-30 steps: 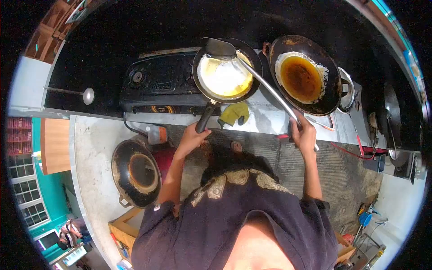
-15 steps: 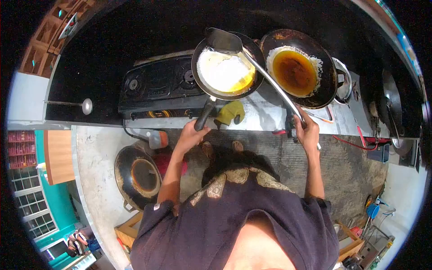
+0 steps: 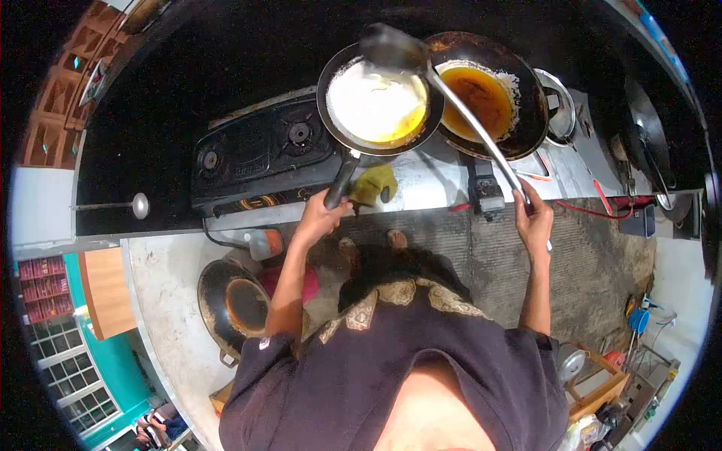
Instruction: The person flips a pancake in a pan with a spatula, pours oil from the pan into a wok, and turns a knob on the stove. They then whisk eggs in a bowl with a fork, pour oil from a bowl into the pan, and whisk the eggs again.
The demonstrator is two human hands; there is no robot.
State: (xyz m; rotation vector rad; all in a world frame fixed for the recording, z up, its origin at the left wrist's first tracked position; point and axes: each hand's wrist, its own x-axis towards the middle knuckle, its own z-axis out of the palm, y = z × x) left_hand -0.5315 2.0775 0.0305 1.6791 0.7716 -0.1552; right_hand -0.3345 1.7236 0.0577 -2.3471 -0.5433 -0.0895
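Note:
My left hand (image 3: 322,218) is closed round the black handle of a frying pan (image 3: 342,180). Whitish food with a yellow patch at its lower right fills much of that pan. In my right hand (image 3: 534,219) is the long metal handle of a spatula (image 3: 481,131). Its dark, blurred blade hangs over the top edge of the frying pan. Just right of the frying pan, a large blackened wok (image 3: 530,113) holds brown-orange oil. A yellow-green cloth (image 3: 375,185) lies beside the pan handle on the counter.
The black gas stove (image 3: 263,154) extends to the left. On the wall hangs a ladle (image 3: 140,205). Another wok (image 3: 214,301) sits low at the left. Behind the large wok is a metal lid (image 3: 565,113). A red hose (image 3: 594,213) runs along the counter's right edge. A person appears at lower left.
The view has shifted slightly. My right hand and the spatula have moved rightward relative to the frying pan, with the blade still over its top part. My left hand still holds the pan handle.

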